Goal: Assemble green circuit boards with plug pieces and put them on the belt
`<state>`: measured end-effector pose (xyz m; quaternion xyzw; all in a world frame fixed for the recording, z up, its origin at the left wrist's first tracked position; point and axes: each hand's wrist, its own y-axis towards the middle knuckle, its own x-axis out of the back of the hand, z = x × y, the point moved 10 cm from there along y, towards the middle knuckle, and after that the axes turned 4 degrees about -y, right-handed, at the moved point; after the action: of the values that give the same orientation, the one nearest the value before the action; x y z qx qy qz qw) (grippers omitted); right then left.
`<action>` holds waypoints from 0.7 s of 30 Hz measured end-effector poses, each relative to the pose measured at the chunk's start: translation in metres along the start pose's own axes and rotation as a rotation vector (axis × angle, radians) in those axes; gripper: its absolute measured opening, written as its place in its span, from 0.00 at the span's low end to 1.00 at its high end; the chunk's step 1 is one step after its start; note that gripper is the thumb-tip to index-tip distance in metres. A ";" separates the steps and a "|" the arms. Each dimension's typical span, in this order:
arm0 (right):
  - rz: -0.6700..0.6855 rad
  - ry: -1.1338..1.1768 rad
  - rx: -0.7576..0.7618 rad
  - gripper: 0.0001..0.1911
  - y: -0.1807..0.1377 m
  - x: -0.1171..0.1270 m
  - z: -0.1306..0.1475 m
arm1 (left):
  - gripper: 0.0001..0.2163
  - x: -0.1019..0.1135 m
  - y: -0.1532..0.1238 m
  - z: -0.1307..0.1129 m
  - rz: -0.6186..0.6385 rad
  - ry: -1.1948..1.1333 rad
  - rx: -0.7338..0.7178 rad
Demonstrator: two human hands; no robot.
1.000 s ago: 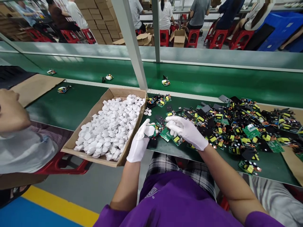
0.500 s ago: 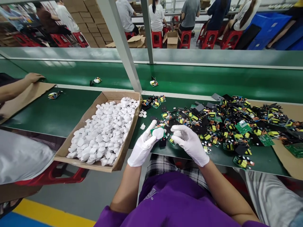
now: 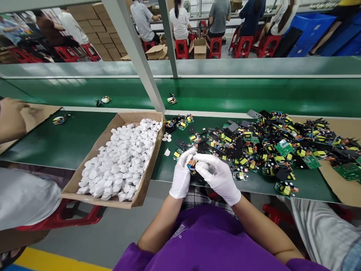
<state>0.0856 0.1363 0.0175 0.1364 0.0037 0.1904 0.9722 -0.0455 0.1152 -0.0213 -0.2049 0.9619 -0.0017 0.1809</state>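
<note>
Both of my hands wear white gloves and meet just above the front edge of the green bench. My left hand (image 3: 181, 175) is closed round a small circuit board (image 3: 192, 164), whose orange and dark components show between the fingers. My right hand (image 3: 218, 175) is curled against the board's right side, with thumb and fingers drawn together. Whether a white piece is inside its grip is hidden by the glove. Left of my hands stands a cardboard tray (image 3: 146, 182) heaped with white round pads (image 3: 118, 162). A single loose pad (image 3: 167, 152) lies between tray and hands.
A wide pile of circuit boards (image 3: 248, 146) with black casings covers the bench at right. Several flat white discs (image 3: 166, 137) lie by the tray. A board (image 3: 172, 99) sits on the green belt (image 3: 225, 96) behind. A grey post (image 3: 135, 56) rises behind the tray. Another person's arm (image 3: 11, 120) is at left.
My left hand has turned the board, so components now face me in place of the white disc. My right hand has moved left onto the board. The view has shifted slightly.
</note>
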 end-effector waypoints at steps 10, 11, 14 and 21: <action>-0.090 0.365 -0.223 0.25 0.012 0.014 -0.004 | 0.18 -0.019 -0.015 0.016 0.209 -0.425 0.372; -0.093 0.359 -0.224 0.24 0.012 0.016 -0.003 | 0.19 -0.019 -0.017 0.015 0.226 -0.428 0.390; -0.086 0.342 -0.216 0.22 0.011 0.018 -0.001 | 0.23 -0.015 -0.020 0.014 0.225 -0.350 0.376; -0.026 0.054 0.026 0.13 0.010 0.036 0.017 | 0.23 -0.011 -0.013 0.015 0.168 -0.337 0.308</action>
<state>0.1163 0.1541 0.0386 0.1436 0.0341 0.1812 0.9723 -0.0255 0.1086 -0.0303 -0.0917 0.9202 -0.0994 0.3673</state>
